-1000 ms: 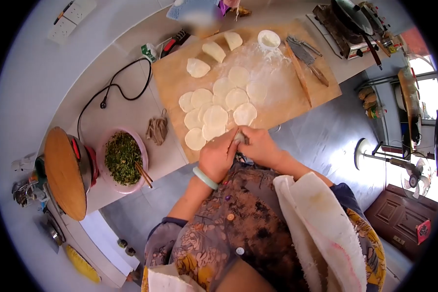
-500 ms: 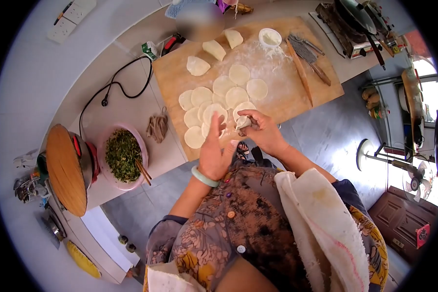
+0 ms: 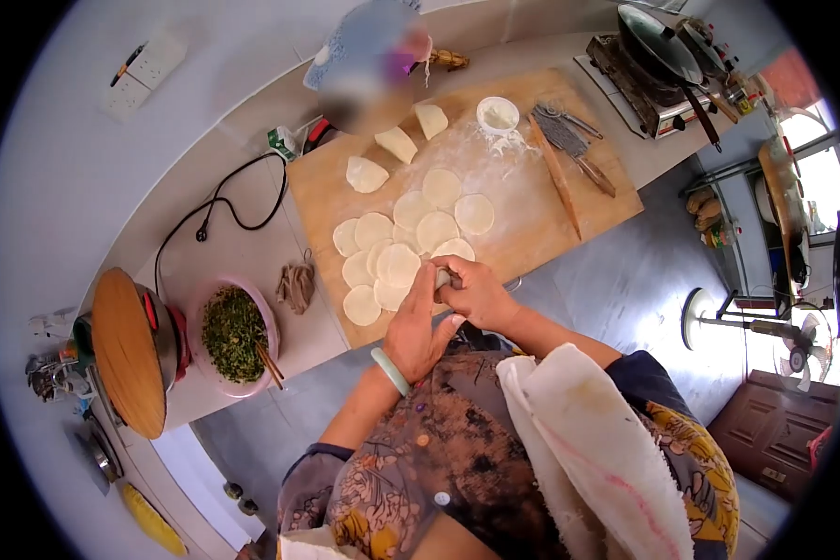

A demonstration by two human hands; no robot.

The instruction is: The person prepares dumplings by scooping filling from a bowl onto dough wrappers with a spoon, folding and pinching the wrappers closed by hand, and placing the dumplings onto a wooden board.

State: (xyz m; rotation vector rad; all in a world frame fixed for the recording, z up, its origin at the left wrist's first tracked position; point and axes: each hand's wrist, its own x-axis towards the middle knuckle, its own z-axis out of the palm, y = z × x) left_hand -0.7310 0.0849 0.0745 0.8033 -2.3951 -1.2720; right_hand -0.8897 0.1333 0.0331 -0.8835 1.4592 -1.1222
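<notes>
Both my hands meet over the near edge of the wooden board (image 3: 523,247). My right hand (image 3: 476,295) is closed round a small pale dumpling (image 3: 444,279), mostly hidden by the fingers. My left hand (image 3: 415,329), with a pale green bangle at the wrist, has its fingers stretched out and touches the right fingers beside the dumpling. Just beyond them lie several round dough wrappers (image 3: 399,265), partly overlapping. Farther back on the board are three larger dough pieces (image 3: 397,144). A pink bowl (image 3: 193,338) of chopped green filling (image 3: 233,331) with chopsticks stands at the left.
A white bowl of flour (image 3: 497,115), a rolling pin (image 3: 557,177) and a knife (image 3: 583,161) lie on the board's right part. A crumpled cloth (image 3: 296,286) and a black cord (image 3: 217,199) are on the counter. A stove (image 3: 639,103) with a pan stands back right.
My left hand, spread apart from the right half a second ago, has come back against it at the dumpling. The view has shifted, so the board sits lower in the frame.
</notes>
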